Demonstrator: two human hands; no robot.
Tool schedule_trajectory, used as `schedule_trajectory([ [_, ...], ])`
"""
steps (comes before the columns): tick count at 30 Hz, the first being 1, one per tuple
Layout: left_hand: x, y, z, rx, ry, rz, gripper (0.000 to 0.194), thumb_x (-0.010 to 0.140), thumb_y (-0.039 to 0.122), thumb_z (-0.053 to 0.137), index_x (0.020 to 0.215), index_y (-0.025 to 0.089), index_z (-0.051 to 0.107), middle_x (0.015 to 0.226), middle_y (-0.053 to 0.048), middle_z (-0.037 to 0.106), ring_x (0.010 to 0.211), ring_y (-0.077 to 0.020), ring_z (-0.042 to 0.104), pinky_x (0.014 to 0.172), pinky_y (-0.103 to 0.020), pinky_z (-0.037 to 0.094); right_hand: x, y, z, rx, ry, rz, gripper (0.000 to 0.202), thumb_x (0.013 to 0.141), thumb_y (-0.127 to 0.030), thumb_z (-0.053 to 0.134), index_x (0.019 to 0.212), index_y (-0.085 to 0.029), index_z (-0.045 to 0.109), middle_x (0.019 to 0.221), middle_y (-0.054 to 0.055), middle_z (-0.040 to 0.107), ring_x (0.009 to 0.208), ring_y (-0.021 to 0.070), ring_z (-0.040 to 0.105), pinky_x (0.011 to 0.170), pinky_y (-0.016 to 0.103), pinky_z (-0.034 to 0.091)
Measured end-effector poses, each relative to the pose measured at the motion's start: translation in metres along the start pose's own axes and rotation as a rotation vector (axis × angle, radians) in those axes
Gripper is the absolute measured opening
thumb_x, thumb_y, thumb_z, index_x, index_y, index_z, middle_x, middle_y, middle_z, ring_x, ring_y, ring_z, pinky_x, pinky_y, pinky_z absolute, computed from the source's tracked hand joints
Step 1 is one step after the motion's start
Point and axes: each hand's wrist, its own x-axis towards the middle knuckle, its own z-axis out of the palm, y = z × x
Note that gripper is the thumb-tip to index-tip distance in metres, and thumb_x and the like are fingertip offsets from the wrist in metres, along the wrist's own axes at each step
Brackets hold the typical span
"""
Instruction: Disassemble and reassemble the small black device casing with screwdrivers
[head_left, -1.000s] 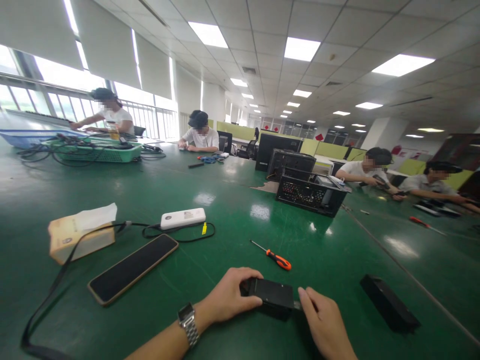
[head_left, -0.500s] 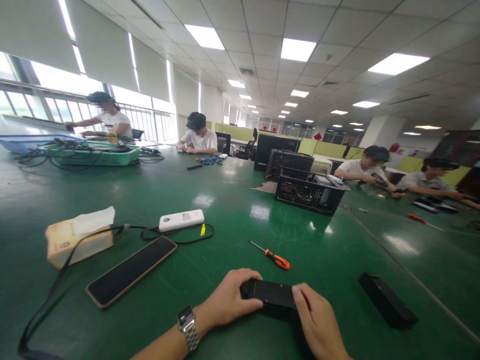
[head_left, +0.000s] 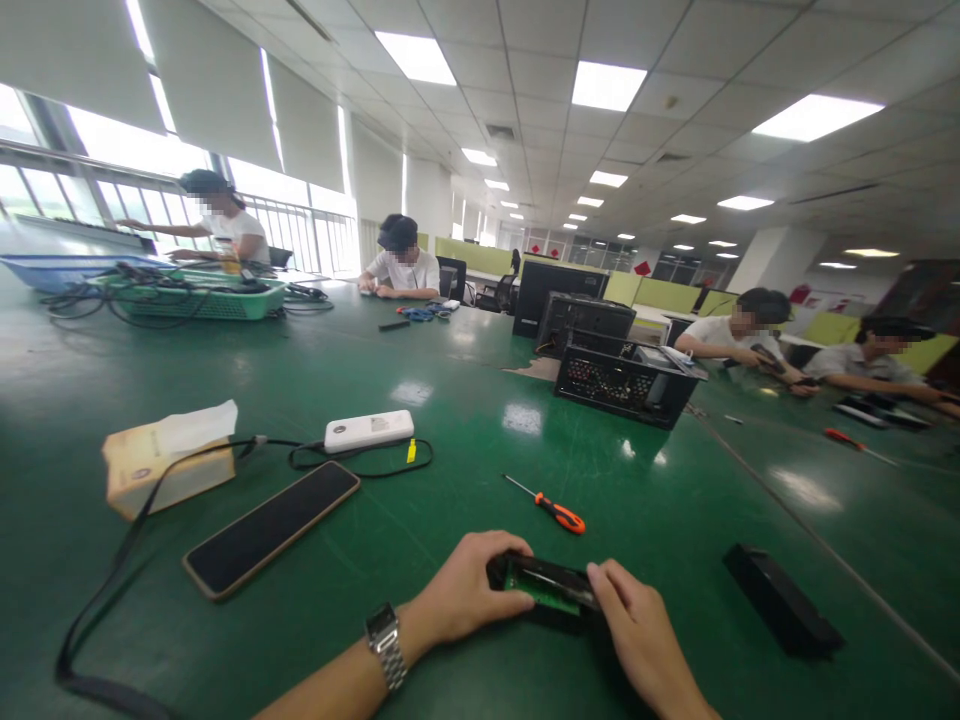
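Observation:
A small black electronic device lies across my two hands near the front of the table, its green circuit board (head_left: 551, 598) showing below a tilted black cover (head_left: 555, 572). My left hand (head_left: 480, 585) wraps the device's left end, thumb in front and fingers behind. At the right end, my right hand (head_left: 626, 610) pinches the edge of the cover; its fingertips are partly hidden. Just beyond the device lies a screwdriver (head_left: 561, 514) with an orange and black handle. To the right rests a long black plastic piece (head_left: 784, 605).
On the left are a phone (head_left: 270, 530), a white power bank (head_left: 369, 430) with a black cable, and a tissue pack (head_left: 169, 465). Farther back stand a green basket (head_left: 202, 302) of cables and an opened computer case (head_left: 626, 385). Several people sit around the table.
The device's black top has tilted up, and the green circuit board now shows beneath it. Both hands stay at its ends. The whole view has shifted slightly.

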Motion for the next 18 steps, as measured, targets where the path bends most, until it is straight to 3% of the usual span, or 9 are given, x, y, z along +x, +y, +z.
schedule_trajectory([
  [6,0.0,-0.001,-0.002,-0.022,-0.002,-0.001,0.037,0.07,0.031,0.078,0.105,0.021,0.069,0.102,-0.002,0.069,0.094,-0.0211,0.061,0.089,-0.029,0.042,0.004,0.027,-0.046,-0.045,-0.082,-0.039,0.046,0.089,-0.052,0.046,0.056,-0.02,0.038,0.054,-0.006,0.036,0.054,0.0116,0.037,0.053,0.023,0.03],
  [9,0.0,-0.002,-0.001,-0.02,-0.006,0.005,0.037,0.071,0.034,0.077,0.105,0.021,0.069,0.103,-0.003,0.07,0.095,-0.022,0.061,0.091,-0.03,0.042,0.006,0.043,-0.063,-0.13,-0.184,-0.08,0.045,0.088,-0.047,0.049,0.053,-0.02,0.04,0.053,-0.005,0.04,0.054,0.012,0.038,0.053,0.023,0.031],
  [11,0.0,-0.002,-0.001,-0.023,-0.006,0.009,0.038,0.072,0.035,0.076,0.106,0.021,0.069,0.104,-0.003,0.069,0.096,-0.0226,0.061,0.092,-0.031,0.042,0.006,0.045,-0.063,-0.235,-0.213,-0.099,0.041,0.087,-0.044,0.051,0.054,-0.02,0.046,0.056,-0.004,0.048,0.056,0.0133,0.044,0.056,0.024,0.035],
  [13,0.001,-0.002,0.001,-0.025,-0.009,0.025,0.038,0.074,0.032,0.075,0.109,0.021,0.068,0.105,-0.004,0.068,0.098,-0.0228,0.061,0.093,-0.031,0.042,0.005,0.038,-0.056,-0.309,-0.171,-0.144,0.036,0.089,-0.042,0.049,0.061,-0.02,0.053,0.065,-0.001,0.057,0.063,0.0159,0.052,0.062,0.026,0.041],
  [16,0.001,-0.001,0.003,-0.018,-0.026,0.083,0.038,0.077,0.027,0.072,0.113,0.02,0.066,0.108,-0.005,0.066,0.1,-0.0222,0.059,0.094,-0.031,0.042,0.006,0.019,-0.043,-0.308,0.038,-0.265,0.031,0.094,-0.042,0.043,0.082,-0.021,0.063,0.088,0.005,0.066,0.086,0.0209,0.059,0.08,0.033,0.046],
  [18,0.001,-0.001,0.004,-0.005,-0.035,0.121,0.037,0.078,0.025,0.071,0.114,0.02,0.065,0.109,-0.006,0.065,0.101,-0.0221,0.059,0.094,-0.031,0.042,0.007,0.006,-0.035,-0.305,0.148,-0.371,0.031,0.093,-0.044,0.046,0.102,-0.021,0.064,0.108,0.009,0.065,0.105,0.0241,0.057,0.093,0.039,0.044],
])
